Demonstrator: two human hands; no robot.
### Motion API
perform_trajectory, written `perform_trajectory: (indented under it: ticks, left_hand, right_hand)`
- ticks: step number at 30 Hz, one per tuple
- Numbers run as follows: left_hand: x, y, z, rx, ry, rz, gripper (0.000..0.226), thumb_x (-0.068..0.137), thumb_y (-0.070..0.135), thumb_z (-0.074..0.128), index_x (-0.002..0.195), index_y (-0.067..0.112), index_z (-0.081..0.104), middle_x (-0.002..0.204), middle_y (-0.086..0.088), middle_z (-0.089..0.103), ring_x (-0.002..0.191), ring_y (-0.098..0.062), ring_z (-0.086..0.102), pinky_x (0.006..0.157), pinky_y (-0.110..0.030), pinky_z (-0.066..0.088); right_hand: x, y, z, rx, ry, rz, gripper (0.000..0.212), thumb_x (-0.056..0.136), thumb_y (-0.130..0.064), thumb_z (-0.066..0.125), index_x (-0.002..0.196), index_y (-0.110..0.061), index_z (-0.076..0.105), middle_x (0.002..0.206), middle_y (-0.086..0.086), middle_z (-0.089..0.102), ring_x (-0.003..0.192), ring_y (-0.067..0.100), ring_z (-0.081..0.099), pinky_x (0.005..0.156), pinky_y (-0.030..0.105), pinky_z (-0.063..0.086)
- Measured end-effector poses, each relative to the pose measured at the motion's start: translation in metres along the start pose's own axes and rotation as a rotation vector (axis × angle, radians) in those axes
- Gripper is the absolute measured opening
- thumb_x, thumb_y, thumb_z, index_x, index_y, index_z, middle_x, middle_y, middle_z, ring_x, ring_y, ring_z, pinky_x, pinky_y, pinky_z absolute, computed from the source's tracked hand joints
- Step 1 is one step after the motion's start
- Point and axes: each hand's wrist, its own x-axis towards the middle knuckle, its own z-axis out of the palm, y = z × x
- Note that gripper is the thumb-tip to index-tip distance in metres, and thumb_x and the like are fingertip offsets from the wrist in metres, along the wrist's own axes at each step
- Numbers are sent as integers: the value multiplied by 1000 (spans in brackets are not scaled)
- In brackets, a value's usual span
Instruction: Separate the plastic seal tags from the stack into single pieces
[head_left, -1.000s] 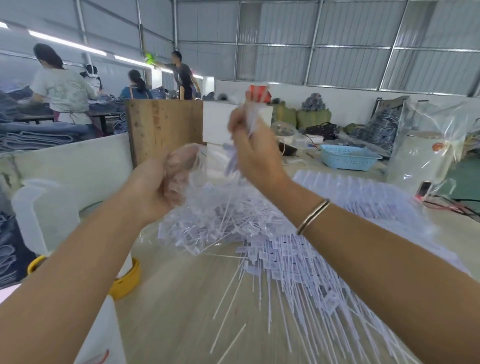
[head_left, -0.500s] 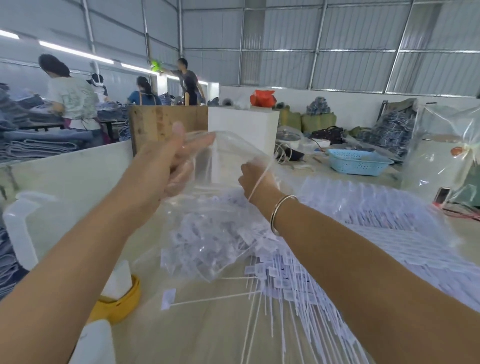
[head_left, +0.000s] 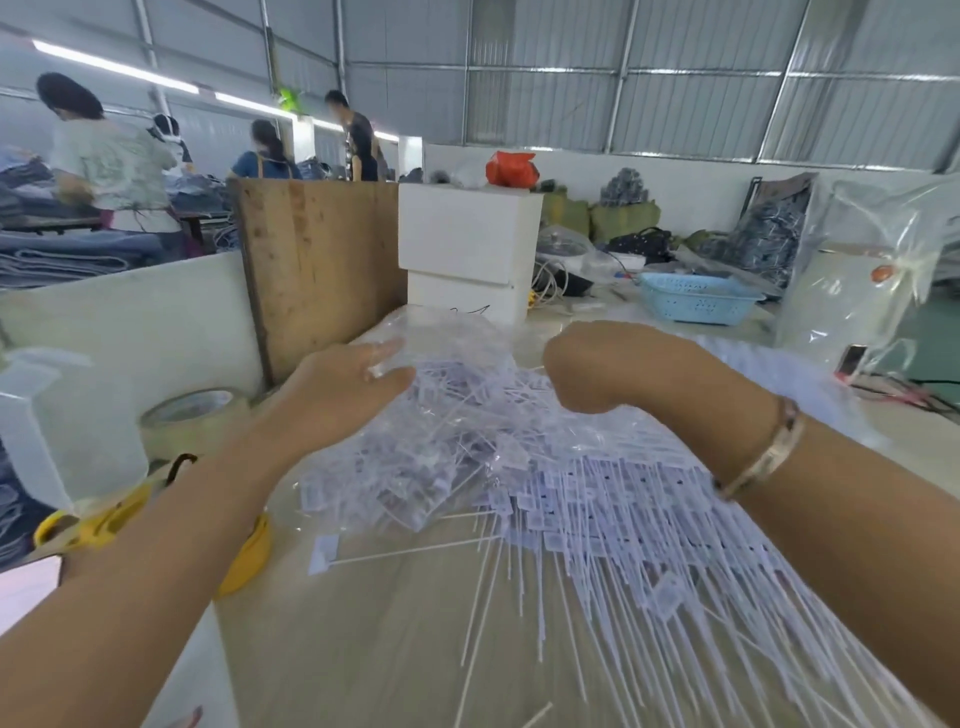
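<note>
Clear bag (head_left: 441, 332) full of seal tags (head_left: 415, 467)

Two bare forearms without sleeves, thin metal bangle (head_left: 763, 453) around the right wrist, nothing on the left wrist

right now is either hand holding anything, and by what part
The left hand lies with straight fingers on the clear bag of seal tags. The right hand is curled among them; its hold is hidden.

Right hand (head_left: 613, 366) fingers curled under, hidden; grip on seal tags (head_left: 597, 499) possibly there.
</note>
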Motion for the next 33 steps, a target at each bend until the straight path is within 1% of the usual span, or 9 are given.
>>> perform_trajectory:
  ticks: [2,4,5,8,11,17,24,30,33]
  left_hand:
    - [5,-6,-1,-113,30,-60,37,91,49,49,127,43,54,100,10,63,75,-18,60,61,-20,42]
    - [8,-10,-4,-198,85,-81,15,88,48,51,97,41,61,94,-5,68,74,-22,60,62,-28,43]
    - [7,-11,-5,-228,115,-78,11,87,48,51,88,42,60,93,-9,68,72,-21,59,63,-29,43]
    - [5,-12,-4,-263,146,-74,24,86,48,51,108,49,61,89,2,68,69,-19,60,61,-25,46]
    - [4,-12,0,-251,144,-53,36,87,46,50,122,45,56,91,0,69,69,-21,59,58,-23,45]
    - [5,-12,2,-280,156,-77,39,87,42,50,125,42,57,96,-2,70,70,-19,57,58,-23,44]
    - [4,-9,-1,-306,149,-85,40,88,43,49,127,42,56,90,8,66,73,-17,57,57,-22,44]
    - [2,-10,0,-294,130,-63,41,88,43,49,128,44,54,90,3,66,74,-18,55,56,-22,44]
    - [4,-13,0,-284,141,-77,39,88,44,48,127,44,55,85,6,63,72,-18,55,55,-21,43]
  right_hand:
    - [-33,-14,2,165,45,-182,22,89,-9,43,68,-12,48,72,1,50,60,12,43,54,20,35]
    - [-63,-43,17,322,-65,-488,14,91,-23,52,103,-16,57,104,-1,55,80,7,43,65,11,31]
    - [-73,-60,31,354,-118,-612,32,91,-29,56,121,-19,52,120,-4,48,90,4,37,69,8,28]
    - [-86,-98,76,260,-28,-828,35,96,-28,52,127,-12,47,123,3,44,102,12,39,92,20,34]
    - [-81,-115,102,149,158,-816,21,99,-26,43,106,-9,53,102,5,53,92,23,50,82,35,37]
    - [-30,-87,115,47,311,-611,21,98,-14,41,109,-2,55,113,13,53,102,29,48,87,39,36]
    - [5,-86,113,377,15,-303,70,85,-37,60,141,-9,28,143,10,35,130,27,33,107,39,29]
    - [15,-96,102,178,31,-356,32,88,-17,54,119,-6,54,113,11,60,100,26,59,91,39,48]
    - [10,-93,99,152,69,-407,24,93,-9,46,113,-2,56,107,11,61,82,21,55,74,30,46]
